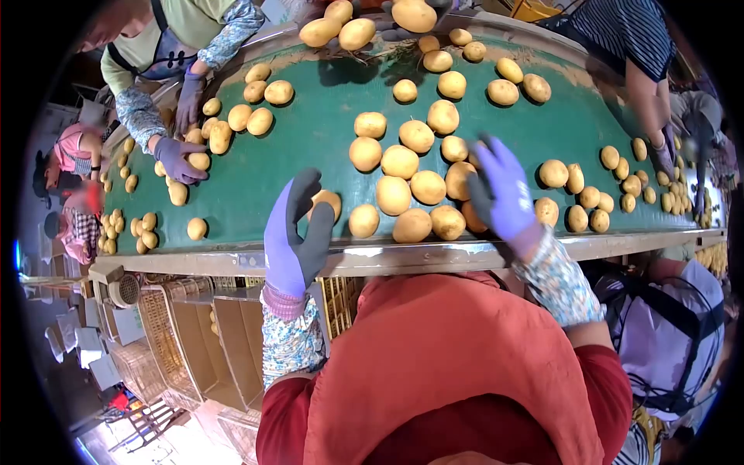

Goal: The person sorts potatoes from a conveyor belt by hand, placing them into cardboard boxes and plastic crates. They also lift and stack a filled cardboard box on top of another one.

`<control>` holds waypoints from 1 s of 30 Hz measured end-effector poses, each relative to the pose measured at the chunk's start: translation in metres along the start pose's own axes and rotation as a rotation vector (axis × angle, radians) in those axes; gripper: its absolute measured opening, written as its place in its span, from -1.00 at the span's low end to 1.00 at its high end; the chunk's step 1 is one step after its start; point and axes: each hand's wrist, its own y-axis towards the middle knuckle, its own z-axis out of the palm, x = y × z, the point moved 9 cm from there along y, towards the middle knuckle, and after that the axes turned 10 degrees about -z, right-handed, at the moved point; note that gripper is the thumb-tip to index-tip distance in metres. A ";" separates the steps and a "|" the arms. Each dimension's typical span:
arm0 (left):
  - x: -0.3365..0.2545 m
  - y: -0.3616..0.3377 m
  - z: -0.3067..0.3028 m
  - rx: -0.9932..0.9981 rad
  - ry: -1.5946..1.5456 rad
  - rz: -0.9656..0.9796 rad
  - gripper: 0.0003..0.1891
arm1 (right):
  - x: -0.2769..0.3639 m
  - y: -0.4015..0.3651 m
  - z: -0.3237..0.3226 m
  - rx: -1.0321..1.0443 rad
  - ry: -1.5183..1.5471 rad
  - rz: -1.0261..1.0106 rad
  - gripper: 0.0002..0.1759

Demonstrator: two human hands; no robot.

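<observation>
My left hand (293, 240), in a purple glove with dark grey fingers, is over the near edge of the green conveyor belt (310, 139). Its thumb and fingers are spread, and a potato (327, 203) lies just beyond them, partly covered. My right hand (504, 192), gloved the same way, reaches over the belt with fingers apart. It is beside a potato (459, 180) and partly covers another potato (472, 218); contact is hard to tell. Between my hands lies a group of several yellow potatoes (394, 195).
A metal rail (403, 257) borders the belt's near side. Below left stand wicker baskets and a cardboard-lined crate (236, 341). Across the belt, a co-worker's gloved hand (180, 159) touches potatoes; at the top, other gloved hands are near raised potatoes (356, 35). Another person's arm (651, 108) reaches in at right.
</observation>
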 end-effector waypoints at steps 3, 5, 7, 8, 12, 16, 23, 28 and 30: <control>-0.024 -0.005 -0.001 -0.085 -0.089 0.099 -0.57 | 0.017 0.052 0.056 0.275 -0.114 -0.289 -0.43; -0.029 -0.011 -0.016 -0.198 -0.220 0.056 -0.58 | -0.010 0.053 0.105 0.368 -0.163 -0.348 -0.55; -0.022 -0.022 -0.033 -0.333 -0.250 0.008 -0.58 | -0.025 0.073 0.110 0.278 -0.175 -0.326 -0.63; -0.020 -0.029 -0.038 -0.384 -0.224 -0.012 -0.58 | -0.031 0.075 0.111 0.236 -0.140 -0.329 -0.64; 0.011 -0.064 -0.022 -0.443 -0.052 -0.154 -0.57 | -0.048 0.060 0.097 0.332 0.232 -0.306 -0.36; 0.022 -0.085 0.011 -0.433 0.059 -0.268 -0.51 | -0.096 0.025 0.033 0.401 0.974 0.394 -0.29; 0.031 -0.020 0.069 -0.130 0.643 -0.225 -0.44 | -0.217 -0.055 -0.099 -0.288 1.617 0.531 -0.38; 0.047 0.016 0.094 0.008 0.568 -0.130 -0.42 | -0.257 -0.113 -0.130 -0.359 1.390 0.505 -0.42; 0.052 0.012 0.112 0.065 0.171 -0.359 -0.42 | -0.271 -0.131 -0.114 -0.339 1.784 0.719 -0.50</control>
